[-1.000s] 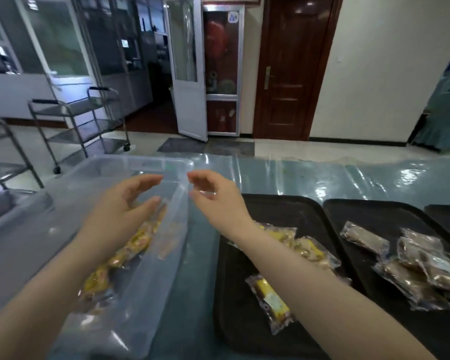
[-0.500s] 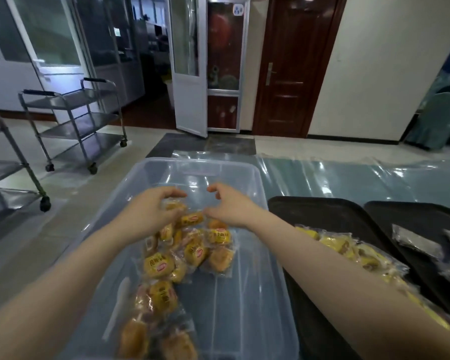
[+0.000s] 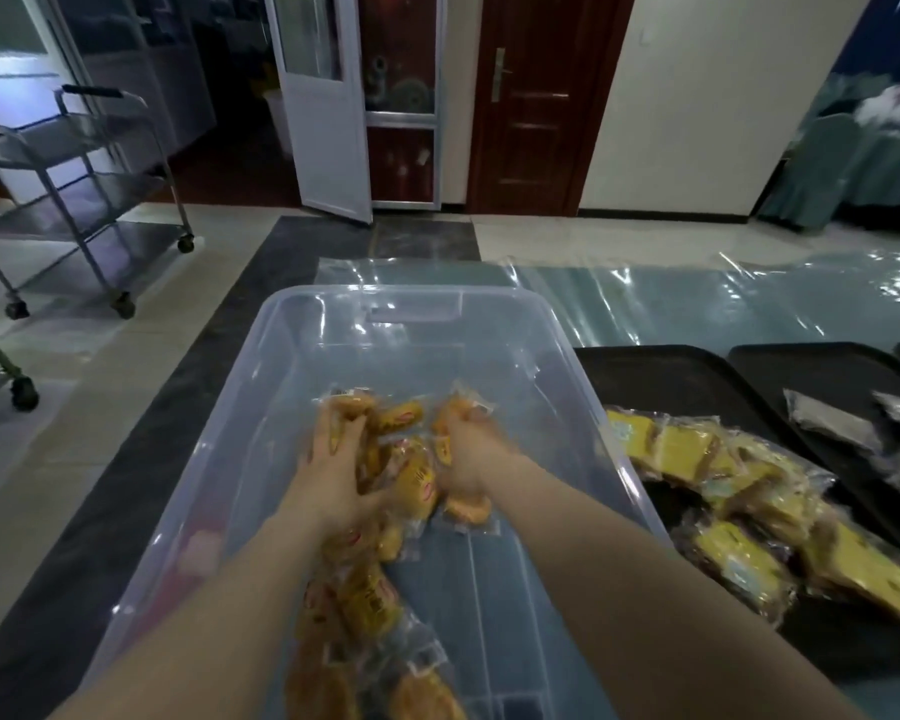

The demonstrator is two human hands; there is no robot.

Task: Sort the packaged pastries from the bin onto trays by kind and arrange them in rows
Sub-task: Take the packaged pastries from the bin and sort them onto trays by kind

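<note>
both hands in the bin (image 3: 261, 459), left hand (image 3: 333, 462) & right hand (image 3: 466, 454) each clutching round pastries (image 3: 411, 475) w/ curled fingers, tray (image 3: 697, 376) at 3 o'clock; packs prob light, slippery, squishy, so grab by wrapper edges

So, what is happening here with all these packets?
A person is sorting packaged pastries. Both hands are down in the clear plastic bin: the left hand and the right hand each grip round orange-yellow pastries. Beside the bin, one black tray holds yellow packets, a second tray holds darker packets.
</note>
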